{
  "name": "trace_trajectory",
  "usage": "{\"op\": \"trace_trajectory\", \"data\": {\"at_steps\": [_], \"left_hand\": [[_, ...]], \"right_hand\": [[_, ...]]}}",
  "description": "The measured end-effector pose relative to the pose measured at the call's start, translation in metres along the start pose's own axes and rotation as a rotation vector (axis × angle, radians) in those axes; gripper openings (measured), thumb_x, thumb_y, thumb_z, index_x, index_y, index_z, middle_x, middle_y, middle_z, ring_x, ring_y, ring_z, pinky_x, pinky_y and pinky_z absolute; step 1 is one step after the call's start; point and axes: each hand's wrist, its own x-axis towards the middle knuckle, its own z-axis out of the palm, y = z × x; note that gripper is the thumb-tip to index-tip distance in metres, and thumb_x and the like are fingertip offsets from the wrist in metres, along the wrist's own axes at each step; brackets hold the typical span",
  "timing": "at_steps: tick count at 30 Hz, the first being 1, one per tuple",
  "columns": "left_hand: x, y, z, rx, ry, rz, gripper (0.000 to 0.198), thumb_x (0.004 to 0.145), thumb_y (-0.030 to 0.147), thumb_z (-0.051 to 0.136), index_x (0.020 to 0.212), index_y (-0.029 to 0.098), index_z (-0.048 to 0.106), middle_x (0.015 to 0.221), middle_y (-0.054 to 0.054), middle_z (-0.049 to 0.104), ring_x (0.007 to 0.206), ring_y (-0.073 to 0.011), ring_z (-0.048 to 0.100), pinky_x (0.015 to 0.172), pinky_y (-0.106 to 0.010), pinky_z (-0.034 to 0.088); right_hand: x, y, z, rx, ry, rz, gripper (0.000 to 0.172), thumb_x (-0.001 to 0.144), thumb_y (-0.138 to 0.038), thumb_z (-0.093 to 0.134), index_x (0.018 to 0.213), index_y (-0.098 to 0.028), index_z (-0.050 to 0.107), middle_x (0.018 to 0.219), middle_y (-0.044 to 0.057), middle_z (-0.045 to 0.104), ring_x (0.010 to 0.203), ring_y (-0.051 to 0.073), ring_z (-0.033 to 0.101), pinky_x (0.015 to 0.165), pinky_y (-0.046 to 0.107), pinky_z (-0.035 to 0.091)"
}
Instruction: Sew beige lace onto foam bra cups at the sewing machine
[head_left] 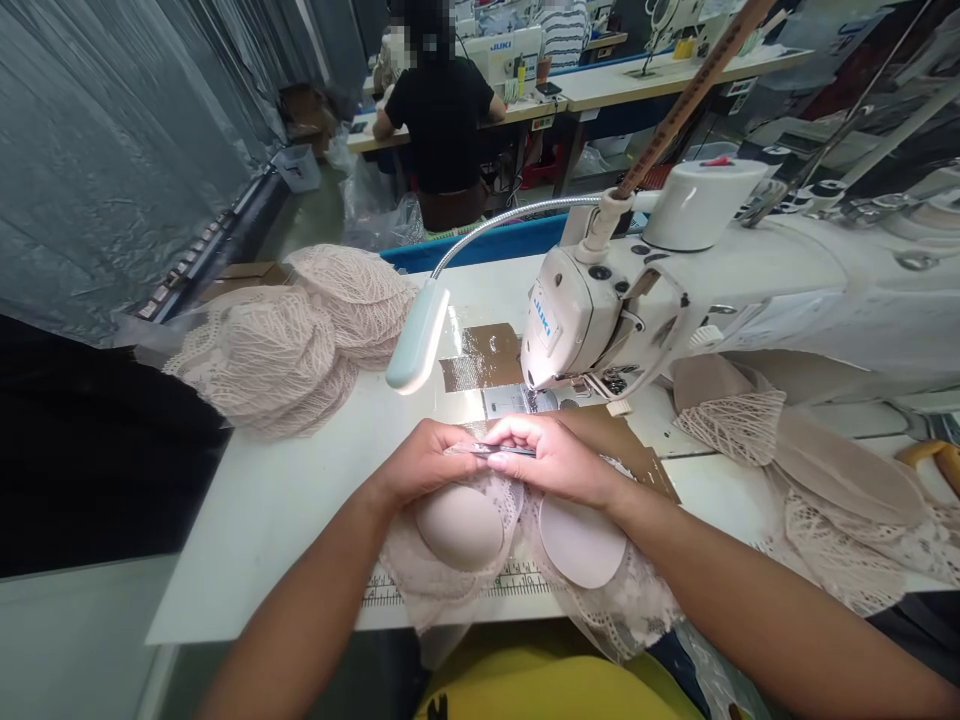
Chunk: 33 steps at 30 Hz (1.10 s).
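A pale beige lace bra with moulded cups (460,527) lies across the front of the sewing table, its lower lace draping over the edge. My left hand (427,465) is closed on the bra's upper middle edge. Close against it, my right hand (559,460) pinches a slim metal tool that looks like thread snips (511,451), pointing left over the fabric. The fingertips of both hands almost meet and partly hide the tool and the cloth. Just beyond them is the needle area of a white JUKI sewing machine (551,320).
Stacked lace pieces (262,350) lie at the left. A lamp (418,340) hangs low on a bent neck. More cups and lace (847,470) lie right, near a yellow-orange handle (930,462). A ruler strip (517,580) runs along the front. A person in black (442,120) sits ahead.
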Motion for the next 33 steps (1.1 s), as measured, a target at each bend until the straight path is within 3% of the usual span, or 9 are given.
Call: {"op": "trace_trajectory", "data": {"at_steps": [9,14,21,25,33], "left_hand": [[0.001,-0.003,-0.001,0.027,-0.009,-0.017,0.021,0.069,0.031,0.073,0.071,0.01,0.069,0.064,0.0,0.059,0.06,-0.012,0.051,0.055,-0.021,0.038],[0.0,-0.001,0.0,0.005,-0.025,-0.017,0.023,0.07,0.033,0.073,0.071,0.011,0.07,0.065,-0.001,0.063,0.06,-0.0123,0.054,0.056,-0.022,0.04],[0.001,-0.001,0.001,-0.005,-0.015,-0.024,0.025,0.07,0.036,0.074,0.074,0.011,0.071,0.074,-0.006,0.069,0.068,-0.0161,0.061,0.062,-0.025,0.045],[0.0,-0.001,0.001,-0.028,-0.012,-0.025,0.024,0.068,0.035,0.075,0.071,0.011,0.07,0.068,-0.003,0.066,0.061,-0.013,0.057,0.058,-0.023,0.042],[0.001,-0.003,0.001,0.016,-0.007,-0.047,0.028,0.067,0.035,0.075,0.063,0.01,0.065,0.056,0.001,0.053,0.054,-0.0089,0.046,0.05,-0.02,0.033]], "right_hand": [[-0.001,-0.003,-0.001,-0.047,-0.02,0.002,0.022,0.082,-0.035,0.063,0.096,-0.018,0.063,0.085,0.003,0.064,0.077,0.016,0.059,0.067,0.028,0.048],[0.0,-0.004,0.003,-0.04,0.029,-0.051,0.015,0.083,-0.031,0.061,0.086,-0.017,0.065,0.082,0.003,0.063,0.076,0.016,0.06,0.068,0.029,0.048],[0.002,0.003,-0.004,0.108,0.011,0.065,0.018,0.079,-0.032,0.065,0.087,-0.016,0.063,0.076,0.001,0.061,0.069,0.014,0.058,0.061,0.027,0.048],[0.002,0.002,-0.008,0.112,-0.045,0.096,0.021,0.077,-0.033,0.066,0.089,-0.016,0.062,0.069,-0.002,0.057,0.062,0.011,0.054,0.055,0.025,0.045],[0.002,-0.005,-0.003,-0.02,-0.034,-0.028,0.015,0.08,-0.03,0.065,0.086,-0.016,0.065,0.085,0.004,0.065,0.079,0.016,0.061,0.071,0.03,0.049]]}}
